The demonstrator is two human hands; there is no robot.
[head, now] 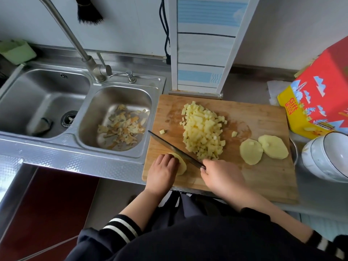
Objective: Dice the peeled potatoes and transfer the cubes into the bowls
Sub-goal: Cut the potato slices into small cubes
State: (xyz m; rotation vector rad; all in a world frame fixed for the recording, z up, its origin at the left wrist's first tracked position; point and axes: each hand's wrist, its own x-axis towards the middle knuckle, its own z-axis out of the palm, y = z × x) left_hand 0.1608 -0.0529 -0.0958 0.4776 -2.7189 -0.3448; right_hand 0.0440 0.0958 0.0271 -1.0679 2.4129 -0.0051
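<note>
A wooden cutting board (263, 117) lies right of the sink. A heap of potato cubes (204, 131) covers its middle. Two flat potato slices (263, 149) overlap at its right side. Near the board's front left corner, my left hand (162, 171) curls over a potato piece (181, 165) and holds it down. My right hand (221, 177) grips the handle of a knife (172, 146); the blade runs up and left along the far side of that potato piece, beside my left fingers. Stacked white bowls (327, 157) stand just right of the board.
The small sink basin (122, 95) left of the board holds potato peels (123, 127). A larger basin (37, 97) and a tap (81, 51) lie further left. A red and yellow box (320, 95) stands behind the bowls. A loose cube (162, 131) lies beside the blade tip.
</note>
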